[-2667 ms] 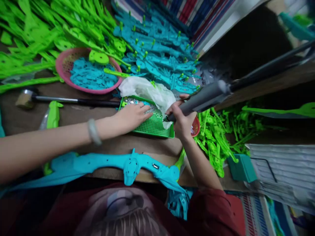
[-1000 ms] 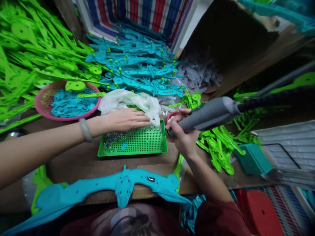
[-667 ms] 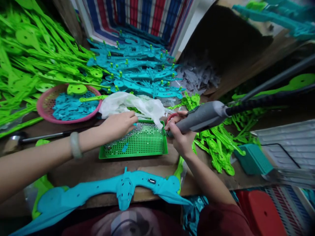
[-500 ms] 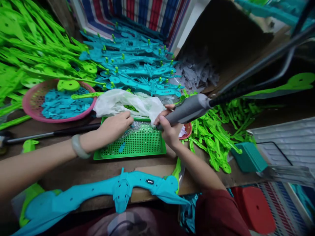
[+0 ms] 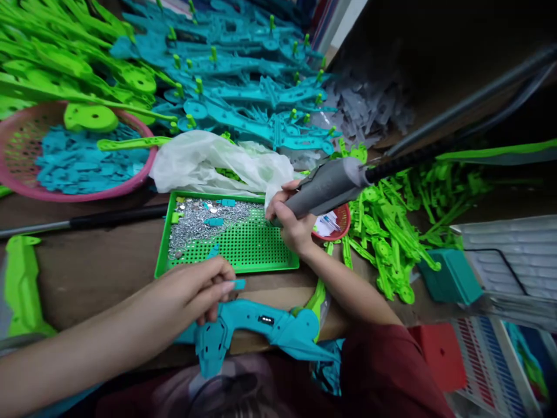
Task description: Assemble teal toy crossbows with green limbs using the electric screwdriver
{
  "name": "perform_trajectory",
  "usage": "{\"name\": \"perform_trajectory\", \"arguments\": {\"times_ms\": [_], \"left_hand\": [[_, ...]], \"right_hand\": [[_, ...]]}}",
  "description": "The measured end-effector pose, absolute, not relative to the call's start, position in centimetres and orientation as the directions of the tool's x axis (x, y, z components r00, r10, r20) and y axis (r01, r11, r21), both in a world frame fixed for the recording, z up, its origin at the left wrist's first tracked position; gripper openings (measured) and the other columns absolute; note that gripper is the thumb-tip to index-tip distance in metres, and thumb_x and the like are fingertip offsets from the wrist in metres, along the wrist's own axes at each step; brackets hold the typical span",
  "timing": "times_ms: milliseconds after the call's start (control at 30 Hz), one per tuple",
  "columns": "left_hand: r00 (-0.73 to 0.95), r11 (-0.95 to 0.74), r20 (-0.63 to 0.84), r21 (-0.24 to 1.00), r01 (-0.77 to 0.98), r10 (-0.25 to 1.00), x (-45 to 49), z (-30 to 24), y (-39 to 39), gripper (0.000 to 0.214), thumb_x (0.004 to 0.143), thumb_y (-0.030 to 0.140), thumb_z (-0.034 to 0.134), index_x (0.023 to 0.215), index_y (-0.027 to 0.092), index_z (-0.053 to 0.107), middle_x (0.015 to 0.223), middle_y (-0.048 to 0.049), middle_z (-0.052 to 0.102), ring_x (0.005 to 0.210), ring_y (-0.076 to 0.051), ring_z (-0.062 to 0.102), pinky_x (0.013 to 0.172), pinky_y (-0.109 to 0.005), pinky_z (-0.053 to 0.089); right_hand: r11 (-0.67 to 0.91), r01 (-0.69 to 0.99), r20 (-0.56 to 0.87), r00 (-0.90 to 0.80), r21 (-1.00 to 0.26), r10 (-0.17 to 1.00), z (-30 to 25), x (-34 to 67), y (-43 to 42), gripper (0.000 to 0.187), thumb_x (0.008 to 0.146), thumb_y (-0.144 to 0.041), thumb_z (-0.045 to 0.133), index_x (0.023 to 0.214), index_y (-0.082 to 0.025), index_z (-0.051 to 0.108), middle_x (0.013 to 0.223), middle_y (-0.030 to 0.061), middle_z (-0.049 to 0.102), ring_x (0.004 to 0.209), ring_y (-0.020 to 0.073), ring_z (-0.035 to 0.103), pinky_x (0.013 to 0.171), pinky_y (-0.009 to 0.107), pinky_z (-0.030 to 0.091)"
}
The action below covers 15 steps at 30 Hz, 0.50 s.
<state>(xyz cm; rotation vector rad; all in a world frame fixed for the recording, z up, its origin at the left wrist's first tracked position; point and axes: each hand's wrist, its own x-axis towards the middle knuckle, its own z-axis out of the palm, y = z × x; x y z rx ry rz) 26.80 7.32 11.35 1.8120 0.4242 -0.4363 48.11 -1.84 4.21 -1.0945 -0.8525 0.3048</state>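
My left hand point(image 5: 204, 287) pinches a small blue plastic piece point(image 5: 239, 284) just above a long blue plastic part point(image 5: 256, 318) shaped like a toy bow. That part lies along the table's near edge, with a small metal fitting set into its right half. My right hand point(image 5: 293, 223) is wrapped round a grey electric screwdriver point(image 5: 324, 188), whose dark cord runs up to the right; its tip is hidden from me. Between the hands sits a green perforated tray point(image 5: 256, 244) holding many small screws point(image 5: 195, 223) and a few blue pieces.
A pink basket point(image 5: 117, 188) of small blue pieces stands at left. Blue part halves point(image 5: 256, 96) are stacked behind a white plastic bag point(image 5: 195, 159). Green parts point(image 5: 383, 244) heap up at right by a small red basket point(image 5: 343, 223). A black-handled rod point(image 5: 117, 216) lies left of the tray.
My left hand has moved from the tray's screws down towards me, over the long blue part, with a small blue piece in its fingers. My right hand still holds the screwdriver. The view has shifted.
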Motion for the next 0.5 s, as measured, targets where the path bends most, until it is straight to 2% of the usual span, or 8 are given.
{"name": "perform_trajectory", "arguments": {"times_ms": [133, 300, 400, 500], "left_hand": [[0.798, -0.231, -0.601, 0.783, 0.577, -0.046, 27.1, 10.8, 4.9, 0.033, 0.091, 0.048, 0.040, 0.088, 0.021, 0.058, 0.056, 0.0020, 0.066, 0.049, -0.014, 0.060, 0.049, -0.023, 0.047], [0.778, -0.421, -0.625, 0.721, 0.550, -0.054, 27.6, 10.1, 1.2, 0.024, 0.092, 0.034, 0.041, 0.088, 0.021, 0.060, 0.050, 0.0037, 0.062, 0.046, -0.013, 0.057, 0.049, -0.022, 0.039], [0.785, -0.359, -0.619, 0.741, 0.568, -0.035, 27.4, 9.7, -0.1, 0.023, 0.093, 0.036, 0.042, 0.083, 0.021, 0.057, 0.051, 0.0039, 0.062, 0.046, -0.012, 0.059, 0.049, -0.021, 0.042], [0.764, -0.272, -0.646, 0.737, 0.619, -0.010, 27.2, 9.3, -0.7, 0.022, 0.091, 0.038, 0.044, 0.082, 0.021, 0.055, 0.054, 0.0031, 0.065, 0.045, -0.013, 0.061, 0.047, -0.021, 0.045]], "right_hand": [[0.415, 0.214, 0.439, 0.683, -0.884, 0.583, 4.3, 48.1, -1.5, 0.034, 0.085, -0.041, 0.070, 0.106, -0.026, 0.048, 0.062, -0.0096, 0.056, 0.048, 0.0107, 0.054, 0.052, 0.029, 0.047], [0.376, 0.323, 0.491, 0.661, -0.869, 0.567, 3.9, 48.4, -1.5, 0.035, 0.085, -0.051, 0.069, 0.102, -0.026, 0.053, 0.066, -0.0069, 0.058, 0.058, 0.0128, 0.059, 0.065, 0.033, 0.054], [0.309, 0.377, 0.487, 0.654, -0.873, 0.579, 3.5, 48.5, -1.6, 0.038, 0.086, -0.055, 0.066, 0.108, -0.028, 0.053, 0.072, -0.0052, 0.060, 0.065, 0.0138, 0.061, 0.070, 0.034, 0.055], [0.273, 0.413, 0.491, 0.643, -0.869, 0.588, 3.4, 48.5, -1.7, 0.038, 0.088, -0.050, 0.067, 0.114, -0.030, 0.050, 0.078, -0.0046, 0.063, 0.071, 0.0142, 0.062, 0.073, 0.034, 0.056]]}}
